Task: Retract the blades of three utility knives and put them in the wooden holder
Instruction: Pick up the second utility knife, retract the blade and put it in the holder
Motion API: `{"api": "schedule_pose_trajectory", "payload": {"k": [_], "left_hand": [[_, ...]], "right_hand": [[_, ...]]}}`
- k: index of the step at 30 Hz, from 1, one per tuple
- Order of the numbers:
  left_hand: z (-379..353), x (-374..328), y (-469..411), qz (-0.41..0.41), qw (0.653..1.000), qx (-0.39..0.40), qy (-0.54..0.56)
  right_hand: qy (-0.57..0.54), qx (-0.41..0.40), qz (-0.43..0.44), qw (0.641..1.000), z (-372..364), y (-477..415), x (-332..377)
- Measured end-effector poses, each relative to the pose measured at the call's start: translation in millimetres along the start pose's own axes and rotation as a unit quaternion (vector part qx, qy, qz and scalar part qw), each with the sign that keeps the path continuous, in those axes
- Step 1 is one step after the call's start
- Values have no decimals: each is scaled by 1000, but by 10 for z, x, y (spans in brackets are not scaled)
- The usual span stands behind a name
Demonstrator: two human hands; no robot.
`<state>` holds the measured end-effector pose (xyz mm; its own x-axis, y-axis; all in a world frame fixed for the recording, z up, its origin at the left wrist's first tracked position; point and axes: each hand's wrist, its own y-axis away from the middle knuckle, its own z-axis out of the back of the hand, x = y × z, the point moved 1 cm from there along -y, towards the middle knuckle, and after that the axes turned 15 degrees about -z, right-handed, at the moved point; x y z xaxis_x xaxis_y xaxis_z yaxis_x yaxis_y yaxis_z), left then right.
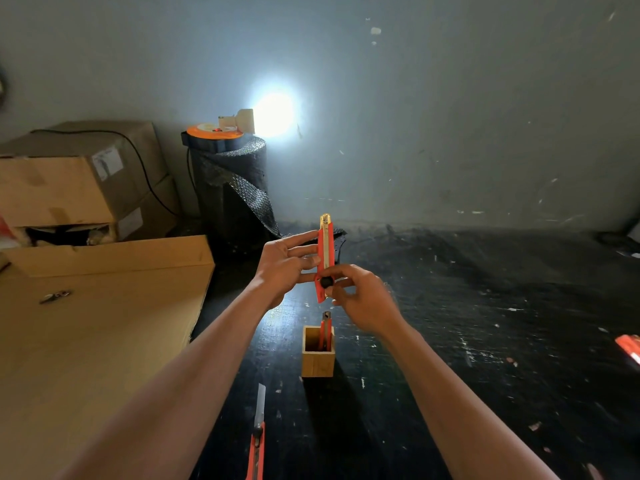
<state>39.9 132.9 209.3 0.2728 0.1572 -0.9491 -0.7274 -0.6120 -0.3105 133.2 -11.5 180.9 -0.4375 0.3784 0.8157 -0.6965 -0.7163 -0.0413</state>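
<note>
Item: red knife (326, 258), held upright in the air above the middle of the tabletop (485, 341), yellow metal tip uppermost with no blade seen past it, black lock knob low on the handle. Left hand (282, 268): fingers laid along the left side of the handle, steadying it. Right hand (363, 299): thumb and fingers pinched on the black knob at the lower end. Wooden holder (318, 351): square, open-topped, standing on the tabletop just near of the hands; one red knife (325, 329) already stands in it, leaning to its right wall, tip up. Third knife (257, 441): lying on the tabletop at the near edge, left of the holder, its long silver blade fully out and pointing far. Judgement: one knife stored, one in hand, one not yet handled. Risks: if the knob is left loose, the blade could slide out again when the knife is tipped or dropped into the holder; the holder is narrow and light-looking, and a second knife pushed in at a slant could jam against the first or tip the holder over; the bare blade on the tabletop lies close under the left forearm, so a careless reach down could meet its edge. Surroundings: flat cardboard (104, 323) at left, stacked boxes (76, 181) far left, a black wrapped roll (232, 188) with a bright lamp (273, 114) on top against the far wall.
</note>
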Motion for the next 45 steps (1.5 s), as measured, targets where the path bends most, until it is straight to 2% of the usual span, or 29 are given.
{"api": "schedule_pose_trajectory", "payload": {"k": [13,18,26,28,30,33,35,39,45], "left_hand": [[23,89,85,20,1000,-11,10],[46,186,124,36,999,-6,35],[59,557,124,57,998,0,42],[86,721,85,69,997,-22,15],[129,942,67,77,995,-38,-58],[151,1239,136,79,978,3,-193],[139,1408,205,99,966,35,-237],[106,1726,333,148,942,68,-292],[60,1962,480,176,941,58,-284]], "right_hand": [[-24,-16,-18,999,-144,-32,-114],[-87,-11,-50,995,-132,-164,-75],[-129,-32,-46,990,-228,-456,-200],[-140,-23,-52,988,-282,-534,-284],[-132,-21,-68,989,-361,-619,-405],[-110,-20,-97,989,-475,-717,-581],[-86,-15,-114,990,-547,-759,-685],[-26,-10,-134,991,-703,-787,-893],[27,19,-171,985,-957,-770,-1173]]}}
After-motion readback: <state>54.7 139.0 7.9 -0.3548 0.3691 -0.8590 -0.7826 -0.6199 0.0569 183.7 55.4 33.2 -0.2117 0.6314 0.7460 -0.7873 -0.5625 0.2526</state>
